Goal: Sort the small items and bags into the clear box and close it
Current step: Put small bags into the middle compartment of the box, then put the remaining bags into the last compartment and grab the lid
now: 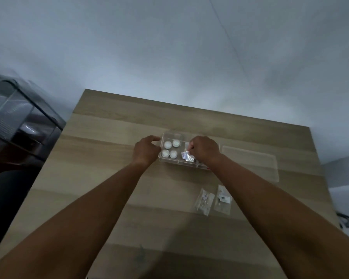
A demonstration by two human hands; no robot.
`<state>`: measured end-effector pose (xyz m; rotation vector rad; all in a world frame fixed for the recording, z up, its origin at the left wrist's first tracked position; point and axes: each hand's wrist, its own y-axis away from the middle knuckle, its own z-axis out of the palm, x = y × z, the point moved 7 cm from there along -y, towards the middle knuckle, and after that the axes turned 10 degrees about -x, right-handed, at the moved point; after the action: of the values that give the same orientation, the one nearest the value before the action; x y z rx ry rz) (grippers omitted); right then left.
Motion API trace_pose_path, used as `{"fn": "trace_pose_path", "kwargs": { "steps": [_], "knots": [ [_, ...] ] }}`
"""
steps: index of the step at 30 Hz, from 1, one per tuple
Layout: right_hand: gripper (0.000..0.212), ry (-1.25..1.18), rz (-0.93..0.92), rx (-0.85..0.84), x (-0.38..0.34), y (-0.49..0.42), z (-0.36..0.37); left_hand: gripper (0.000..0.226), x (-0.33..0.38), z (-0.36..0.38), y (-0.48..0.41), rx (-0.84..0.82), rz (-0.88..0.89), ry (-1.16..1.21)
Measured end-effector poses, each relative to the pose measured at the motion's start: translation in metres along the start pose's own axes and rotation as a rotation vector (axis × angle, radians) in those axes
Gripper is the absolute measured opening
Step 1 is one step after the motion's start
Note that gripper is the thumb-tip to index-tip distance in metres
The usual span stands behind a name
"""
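**Meanwhile, a bag went into the middle compartment**

Meanwhile the right hand (205, 151) hung over the middle of the clear box (170, 135), its fingers curled together and pinched on a small crinkly bag (186, 157) that sat low in that compartment. The left hand (146, 151) lay against the box's left wall, fingers bent around the corner as if to steady it; whether it truly gripped could not be told. Four white round items (170, 150) already filled the left compartment in a square.

Two more clear bags (213, 199) lay flat on the wooden table (109, 178), near the person and well apart from the box, just beside each other. The clear lid (250, 162) rested flat to the right of the box.

By the look of them, the bags would be light, limp and slick (thin film with loose bits inside), so a pinch at an edge or corner probably served best. The box seemed stiff but light enough to slide, which would explain the bracing hand.
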<state>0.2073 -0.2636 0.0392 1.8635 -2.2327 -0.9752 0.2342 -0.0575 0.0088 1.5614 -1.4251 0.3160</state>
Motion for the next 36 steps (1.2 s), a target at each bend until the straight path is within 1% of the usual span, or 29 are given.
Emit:
{"fn": "trace_pose_path", "kwargs": {
  "steps": [2,5,8,11,13,15,16,18,20,22,26,29,31,32,34,36],
  "knots": [
    [0.02,0.011,-0.012,-0.005,0.0,0.002,0.003,0.04,0.001,0.0,0.001,-0.003,0.0,0.021],
    [0.021,-0.043,-0.062,0.028,0.002,0.007,0.001,0.041,0.001,0.0,0.0,-0.013,-0.009,0.007],
    [0.026,-0.134,-0.095,0.131,0.009,0.015,-0.009,0.042,0.002,0.0,0.0,-0.002,-0.017,-0.053],
    [0.026,-0.254,-0.085,0.256,0.025,0.032,-0.018,0.038,0.006,-0.004,0.007,0.068,-0.001,-0.138],
    [0.025,-0.309,-0.066,0.325,0.039,0.048,-0.022,0.029,0.013,-0.007,0.017,0.145,0.07,-0.16],
    [0.022,-0.37,-0.04,0.387,0.056,0.066,-0.023,0.018,0.022,-0.004,0.032,0.204,0.189,-0.162],
    [0.02,-0.405,-0.02,0.418,0.065,0.075,-0.023,0.013,0.026,0.0,0.04,0.205,0.245,-0.162],
    [0.017,-0.477,0.051,0.463,0.087,0.093,-0.018,0.005,0.031,0.018,0.057,0.139,0.346,-0.189],
    [0.016,-0.512,0.136,0.438,0.11,0.106,-0.005,0.005,0.031,0.042,0.071,0.017,0.415,-0.243],
    [0.015,-0.505,0.221,0.366,0.13,0.115,0.014,0.01,0.026,0.069,0.08,-0.112,0.432,-0.314],
    [0.018,-0.541,0.387,0.259,0.161,0.131,0.049,0.016,0.016,0.112,0.088,-0.254,0.349,-0.386],
    [0.022,-0.561,0.463,0.174,0.168,0.138,0.07,0.043,0.015,0.143,0.091,-0.354,0.269,-0.479],
    [0.035,-0.569,0.486,0.165,0.166,0.14,0.078,0.056,0.016,0.158,0.095,-0.372,0.239,-0.55],
    [0.042,-0.582,0.497,0.165,0.165,0.141,0.081,0.056,0.016,0.163,0.097,-0.362,0.225,-0.558],
    [0.057,-0.56,0.523,0.158,0.159,0.143,0.088,0.05,0.016,0.168,0.099,-0.326,0.195,-0.542],
    [0.062,-0.508,0.541,0.155,0.153,0.143,0.092,0.041,0.016,0.17,0.099,-0.307,0.153,-0.517]
  ]
}}
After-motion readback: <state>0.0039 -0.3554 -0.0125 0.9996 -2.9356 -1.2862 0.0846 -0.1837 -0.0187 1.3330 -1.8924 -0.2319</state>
